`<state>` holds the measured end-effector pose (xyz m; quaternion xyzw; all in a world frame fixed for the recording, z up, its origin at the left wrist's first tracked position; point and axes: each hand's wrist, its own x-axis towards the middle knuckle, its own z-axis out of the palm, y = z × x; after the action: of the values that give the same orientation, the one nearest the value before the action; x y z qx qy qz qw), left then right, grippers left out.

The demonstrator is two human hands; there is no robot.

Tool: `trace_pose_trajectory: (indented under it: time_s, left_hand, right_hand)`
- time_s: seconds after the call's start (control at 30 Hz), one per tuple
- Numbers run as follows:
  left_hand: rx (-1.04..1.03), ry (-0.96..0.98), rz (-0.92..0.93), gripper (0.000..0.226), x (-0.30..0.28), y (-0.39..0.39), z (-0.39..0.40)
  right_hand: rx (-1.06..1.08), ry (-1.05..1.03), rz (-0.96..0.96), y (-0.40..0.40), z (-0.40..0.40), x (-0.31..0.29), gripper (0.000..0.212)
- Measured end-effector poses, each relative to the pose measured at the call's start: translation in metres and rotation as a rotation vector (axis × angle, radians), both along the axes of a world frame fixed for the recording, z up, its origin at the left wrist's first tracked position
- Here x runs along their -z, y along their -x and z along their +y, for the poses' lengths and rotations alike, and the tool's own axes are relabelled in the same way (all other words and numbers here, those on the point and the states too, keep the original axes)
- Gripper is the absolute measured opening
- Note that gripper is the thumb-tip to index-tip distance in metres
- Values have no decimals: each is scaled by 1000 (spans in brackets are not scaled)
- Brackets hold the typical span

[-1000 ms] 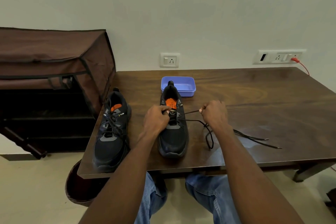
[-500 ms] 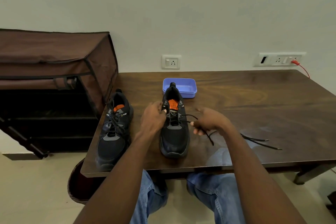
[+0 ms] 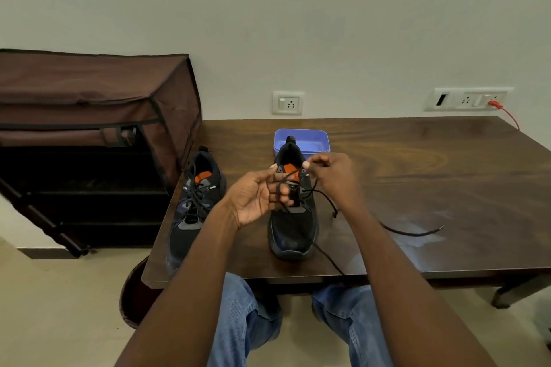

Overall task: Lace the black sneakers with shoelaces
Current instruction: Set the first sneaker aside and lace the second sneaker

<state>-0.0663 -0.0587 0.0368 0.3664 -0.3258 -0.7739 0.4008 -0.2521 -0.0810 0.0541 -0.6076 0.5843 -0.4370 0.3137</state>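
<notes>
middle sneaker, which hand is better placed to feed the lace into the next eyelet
Probably the right hand: its fingers already pinch the shoelace beside the top eyelets of the middle sneaker. The left hand, palm up with lace across its fingers, seems better placed to steady.

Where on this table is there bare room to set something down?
Bare wood on the table right of the blue tray, behind the loose shoelace. Crowded: both sneakers, left and middle, with both hands.

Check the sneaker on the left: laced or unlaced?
Laced: the left sneaker shows black laces crisscrossing its tongue, untouched by either hand.
</notes>
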Motion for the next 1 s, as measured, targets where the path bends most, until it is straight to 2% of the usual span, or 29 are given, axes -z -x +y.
trace_pose_trajectory:
  time_s: [0.1,0.2,0.3,0.33,0.37,0.43,0.47,0.53,0.6,0.67,0.73,0.8,0.9,0.93,1.0]
  left_hand:
    - [-155,-6,-94,22,2,-5,-3]
    - [-364,-30,-309,16,12,-10,-10]
    - [-433,1,-529,14,16,-7,-12]
    - [-405,22,-541,12,15,-3,-11]
    - [-364,46,-519,10,14,2,-10]
    - [-287,99,-448,7,10,12,-7]
    - [-264,118,-431,6,10,16,-7]
    - [-251,126,-445,5,12,17,-9]
    - [-269,95,-479,4,15,11,-10]
    - [-308,60,-501,4,17,4,-11]
    - [-355,32,-521,7,19,-1,-12]
    - [-376,14,-532,11,19,-2,-12]
    - [-351,21,-479,16,15,3,-10]
    - [-344,32,-451,13,14,5,-8]
    - [-321,63,-414,2,12,13,-5]
  right_hand:
    - [289,-40,211,20,-11,6,15]
    - [506,-141,504,42,-16,13,25]
    - [439,-170,650,41,-10,12,28]
    - [336,-108,599,36,-10,10,28]
    - [196,-89,455,27,-7,7,29]
    - [-131,-198,169,5,0,2,34]
    - [-262,-260,133,-3,2,1,30]
    - [-363,-305,215,-10,3,3,13]
    - [-258,-295,248,-4,2,4,19]
    - [-4,-275,293,8,0,1,18]
    - [259,-259,426,21,0,0,15]
    - [389,-273,532,29,3,1,13]
    - [331,-191,716,27,0,9,12]
    - [245,-127,689,21,-2,11,18]
    - [-14,-123,381,7,-3,11,33]
